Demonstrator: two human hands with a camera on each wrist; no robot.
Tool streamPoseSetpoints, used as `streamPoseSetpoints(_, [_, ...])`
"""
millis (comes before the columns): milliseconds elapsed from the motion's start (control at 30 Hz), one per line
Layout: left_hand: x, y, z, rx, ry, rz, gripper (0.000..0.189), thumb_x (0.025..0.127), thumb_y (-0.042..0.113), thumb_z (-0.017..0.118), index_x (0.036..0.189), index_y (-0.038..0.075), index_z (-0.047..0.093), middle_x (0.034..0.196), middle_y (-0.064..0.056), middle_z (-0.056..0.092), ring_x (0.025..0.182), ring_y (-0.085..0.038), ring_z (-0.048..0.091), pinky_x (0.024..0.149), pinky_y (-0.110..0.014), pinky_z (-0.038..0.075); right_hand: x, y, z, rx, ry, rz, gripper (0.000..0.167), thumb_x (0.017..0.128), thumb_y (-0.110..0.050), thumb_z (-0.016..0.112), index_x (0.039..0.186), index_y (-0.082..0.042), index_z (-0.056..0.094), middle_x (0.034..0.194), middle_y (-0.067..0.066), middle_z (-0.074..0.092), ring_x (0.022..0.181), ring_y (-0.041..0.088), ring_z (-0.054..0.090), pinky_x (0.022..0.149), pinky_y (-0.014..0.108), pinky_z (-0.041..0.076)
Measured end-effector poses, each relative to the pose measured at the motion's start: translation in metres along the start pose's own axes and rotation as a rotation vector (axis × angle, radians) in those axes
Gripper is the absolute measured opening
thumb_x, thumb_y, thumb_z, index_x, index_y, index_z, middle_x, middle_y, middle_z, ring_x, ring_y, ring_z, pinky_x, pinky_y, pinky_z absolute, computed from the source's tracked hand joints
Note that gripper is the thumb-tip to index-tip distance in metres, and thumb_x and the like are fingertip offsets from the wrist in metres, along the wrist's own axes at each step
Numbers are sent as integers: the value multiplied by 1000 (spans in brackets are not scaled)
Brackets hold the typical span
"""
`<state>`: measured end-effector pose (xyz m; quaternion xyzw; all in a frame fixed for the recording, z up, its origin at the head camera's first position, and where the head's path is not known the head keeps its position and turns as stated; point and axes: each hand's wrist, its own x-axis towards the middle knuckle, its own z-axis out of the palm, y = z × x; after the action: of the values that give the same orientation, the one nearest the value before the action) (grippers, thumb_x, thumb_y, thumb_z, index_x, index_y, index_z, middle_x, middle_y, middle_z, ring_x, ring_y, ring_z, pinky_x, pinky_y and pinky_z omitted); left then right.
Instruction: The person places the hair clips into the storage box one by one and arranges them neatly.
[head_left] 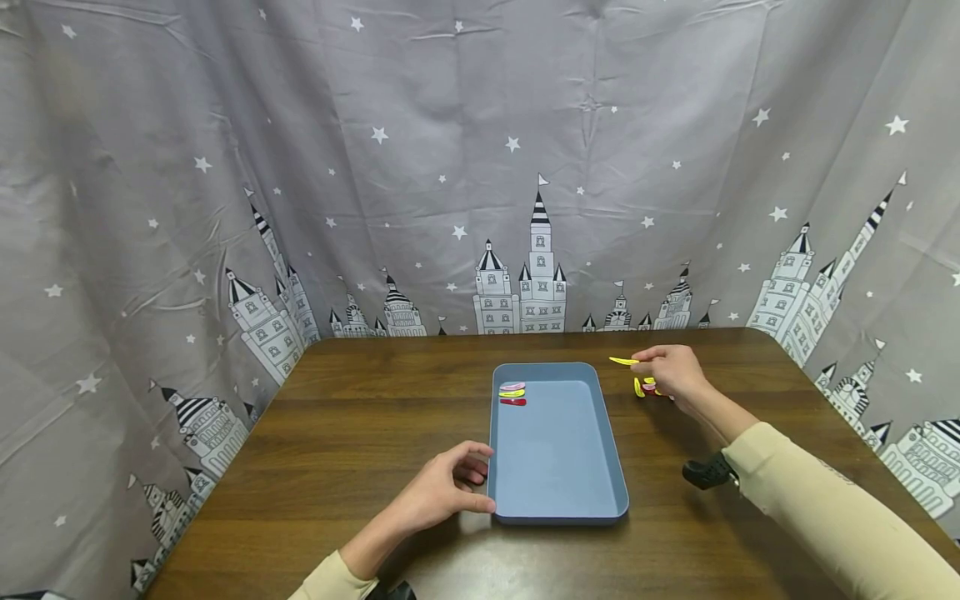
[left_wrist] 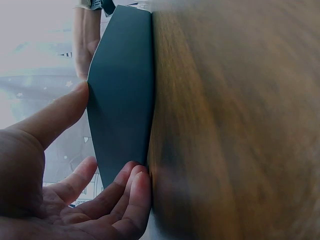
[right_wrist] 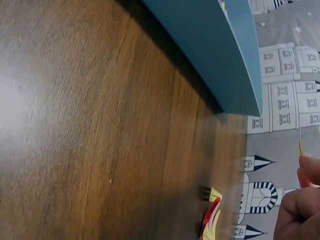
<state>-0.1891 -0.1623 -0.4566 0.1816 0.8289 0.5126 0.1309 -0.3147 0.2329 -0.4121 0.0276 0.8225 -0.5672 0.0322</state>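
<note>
My right hand (head_left: 672, 372) pinches a yellow snap hair clip (head_left: 622, 361) between thumb and fingertips, above the table to the right of the tray. In the right wrist view the same yellow hair clip (right_wrist: 300, 142) points up from the fingertips. Just below that hand lies a small pile of yellow, red and pink hair clips (head_left: 639, 387), partly covered by the hand. My left hand (head_left: 438, 490) rests against the left side of the blue-grey tray (head_left: 555, 512), its thumb on the rim and its fingertips along the outer wall (left_wrist: 122, 90).
Three hair clips lie in a column in the tray's upper left corner: a pink one (head_left: 513, 387), a yellow one (head_left: 512, 394) and a red one (head_left: 513, 402). The wooden table (head_left: 375, 400) ends at a grey castle-print curtain (head_left: 420, 167) behind.
</note>
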Motion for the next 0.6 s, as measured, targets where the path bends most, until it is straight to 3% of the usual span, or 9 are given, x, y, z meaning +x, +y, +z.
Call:
streamPoseSetpoints(333, [-2, 0, -3, -5, 0, -8, 64, 77, 16, 88, 132, 7, 58, 114, -12, 64, 103, -24, 61, 85, -32, 54, -3, -12, 15, -31, -14, -13, 33, 93, -9, 68, 121, 9, 65, 66, -9, 53, 44, 3, 35, 46, 21, 36])
streamPoseSetpoints(600, [-1, 1, -1, -10, -8, 0, 65, 77, 17, 88, 133, 6, 57, 114, -13, 65, 103, -26, 61, 86, -32, 54, -6, -17, 20, -35, -41, -24, 32, 92, -7, 68, 119, 9, 66, 53, -12, 40, 41, 4, 28, 43, 23, 28])
